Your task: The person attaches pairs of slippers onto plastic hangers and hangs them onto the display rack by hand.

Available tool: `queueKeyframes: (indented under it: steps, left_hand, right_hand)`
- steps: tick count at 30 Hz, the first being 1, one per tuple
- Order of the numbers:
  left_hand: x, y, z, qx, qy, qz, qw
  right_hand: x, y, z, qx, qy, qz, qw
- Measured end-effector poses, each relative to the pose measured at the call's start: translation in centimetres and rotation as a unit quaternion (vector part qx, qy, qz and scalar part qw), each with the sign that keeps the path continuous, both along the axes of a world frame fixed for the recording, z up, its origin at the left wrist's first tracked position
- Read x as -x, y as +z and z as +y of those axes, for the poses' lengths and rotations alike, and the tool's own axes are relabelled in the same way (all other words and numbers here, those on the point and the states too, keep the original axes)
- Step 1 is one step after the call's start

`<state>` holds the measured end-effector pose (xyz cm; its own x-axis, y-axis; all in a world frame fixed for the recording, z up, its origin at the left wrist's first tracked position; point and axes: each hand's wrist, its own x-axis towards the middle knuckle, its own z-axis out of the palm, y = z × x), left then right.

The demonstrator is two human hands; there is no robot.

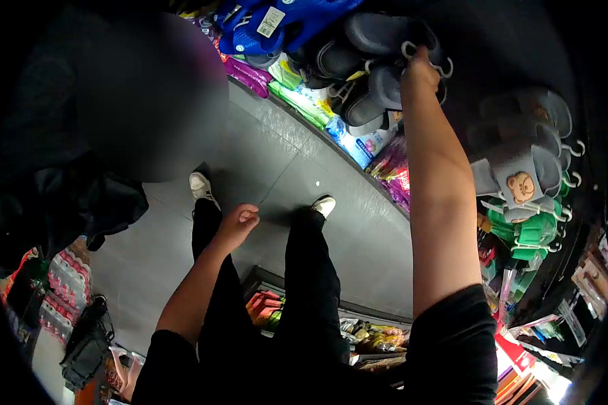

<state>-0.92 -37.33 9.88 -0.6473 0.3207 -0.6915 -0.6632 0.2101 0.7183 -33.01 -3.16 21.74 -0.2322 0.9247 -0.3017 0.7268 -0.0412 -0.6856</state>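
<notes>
My right hand (422, 75) reaches out to the hanging footwear, its fingers closed at a white plastic slipper hanger (408, 48). Dark grey slippers (378, 34) hang around it, and part of the grip is hidden behind the hand. My left hand (238, 226) is held low over the floor, fingers curled in, with nothing visible in it. Right of my right forearm, grey slippers with a bear patch (520, 185) hang on white hooks. Blue slippers (253, 40) with a white tag hang at the upper left of the dark ones.
Bright plastic packs (307, 101) line the low shelf under the slippers. Green slippers (537, 229) hang at the right. A person in dark clothing (61, 196) is at the left, near a black bag (88, 347). Grey floor tiles (263, 152) lie between the shelves.
</notes>
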Motion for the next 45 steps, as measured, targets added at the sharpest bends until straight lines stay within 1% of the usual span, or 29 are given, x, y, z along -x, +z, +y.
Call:
queueKeyframes:
  steps: [2,3,5,6,7,10,11,13,15,16,17,18,19,20,21,23,25,26,27,30,33,34,35,37,38,39,40,42,45]
  left_hand:
    - [-0.2,-0.5,-0.3,0.017,-0.018,-0.019,1.0]
    - [-0.3,-0.8,-0.5,0.015,-0.025,-0.022,0.999]
    - [-0.6,-1.7,-0.8,0.014,-0.033,-0.028,0.999]
    - [-0.7,-2.2,-0.8,0.0,-0.025,-0.024,0.999]
    - [-0.8,-2.6,-0.7,-0.014,-0.018,-0.021,1.0]
    - [-0.3,-2.8,-0.1,-0.003,-0.022,-0.014,1.0]
    - [0.0,-2.7,0.1,-0.005,-0.023,-0.017,1.0]
    - [0.5,-2.7,0.4,-0.037,0.005,-0.006,0.999]
    - [0.9,-3.1,0.7,-0.032,-0.003,-0.001,0.999]
    - [1.0,-3.2,0.9,-0.027,-0.009,0.007,1.0]
    - [1.0,-3.3,1.1,-0.03,-0.008,0.003,1.0]
    - [1.2,-3.2,1.2,-0.021,-0.017,-0.007,1.0]
    - [1.6,-3.1,1.4,-0.012,-0.025,-0.016,0.999]
    - [2.0,-2.7,1.7,-0.019,-0.021,-0.025,0.999]
    - [2.1,-3.1,2.0,-0.021,-0.019,-0.028,0.999]
    - [2.2,-4.3,2.2,-0.035,-0.017,-0.033,0.999]
    - [3.0,-4.6,2.8,-0.036,-0.019,-0.029,0.999]
    - [3.5,-4.9,3.5,-0.042,-0.001,-0.026,0.999]
    - [4.1,-5.1,4.3,-0.049,0.015,-0.023,0.998]
    - [7.1,-4.3,8.6,-0.101,0.022,-0.031,0.994]
    - [10.1,-4.5,14.2,-0.129,0.046,-0.04,0.99]
    - [11.2,-4.5,15.7,-0.13,0.042,-0.031,0.99]
    - [12.3,-4.3,16.9,-0.138,0.051,-0.021,0.989]
    - [14.5,-4.5,19.0,-0.164,0.076,0.019,0.983]
    - [15.4,-4.6,20.0,-0.183,0.092,0.046,0.978]
    - [16.2,-4.4,20.7,-0.181,0.092,0.042,0.978]
    - [17.2,-4.0,21.2,-0.199,0.108,0.055,0.972]
    - [18.4,-4.0,22.2,-0.215,0.122,0.067,0.967]
    - [19.0,-4.3,23.2,-0.179,0.102,0.098,0.974]
  right_hand:
    - [0.2,-0.5,0.0,-0.052,-0.061,-0.039,0.996]
    - [0.3,-1.6,0.8,-0.054,-0.06,-0.042,0.996]
    - [0.1,-3.5,2.6,-0.066,-0.087,-0.013,0.994]
    - [-0.8,-2.9,2.3,-0.055,-0.052,0.039,0.996]
    - [-0.8,-3.6,3.0,-0.055,-0.051,0.037,0.996]
    - [-1.9,-4.1,4.1,-0.043,-0.092,0.208,0.973]
    - [-2.7,-4.7,4.7,-0.045,-0.093,0.206,0.973]
    - [-4.5,-4.8,4.9,-0.083,-0.049,0.3,0.949]
    - [-8.1,-4.3,4.5,-0.065,0.052,0.322,0.943]
    - [-9.8,-2.5,2.8,-0.011,0.053,0.294,0.954]
    - [-11.8,-3.5,3.5,0.003,0.085,0.272,0.959]
    - [-14.3,-4.5,3.6,-0.063,0.146,0.237,0.958]
    - [-15.9,-3.9,1.8,-0.077,0.125,0.2,0.969]
    - [-18.8,-7.6,4.0,-0.058,0.132,0.194,0.97]
    - [-20.2,-7.6,3.3,0.06,0.103,0.24,0.963]
    - [-22.7,-9.4,4.0,0.031,0.126,0.228,0.965]
    - [-24.8,-12.3,6.2,0.009,0.088,0.262,0.961]
    - [-26.6,-14.1,8.7,-0.02,0.096,0.23,0.968]
    - [-26.0,-12.9,8.2,-0.034,0.015,0.234,0.972]
    - [-26.9,-11.5,10.6,-0.018,-0.016,0.117,0.993]
    - [-27.1,-13.2,14.2,-0.069,-0.052,0.174,0.981]
    - [-26.7,-14.0,15.7,-0.065,-0.098,0.168,0.979]
    - [-27.1,-14.6,17.7,-0.079,-0.07,0.103,0.989]
    - [-26.9,-16.5,20.4,-0.122,-0.023,0.141,0.982]
    - [-27.4,-18.4,23.6,-0.117,-0.01,0.119,0.986]
    - [-28.0,-20.2,26.0,-0.112,0.004,0.096,0.989]
    - [-26.7,-18.7,24.3,-0.082,0.033,0.066,0.994]
    - [-26.0,-19.8,26.0,0.044,0.03,-0.03,0.998]
    - [-25.2,-22.6,28.0,0.102,0.077,-0.067,0.99]
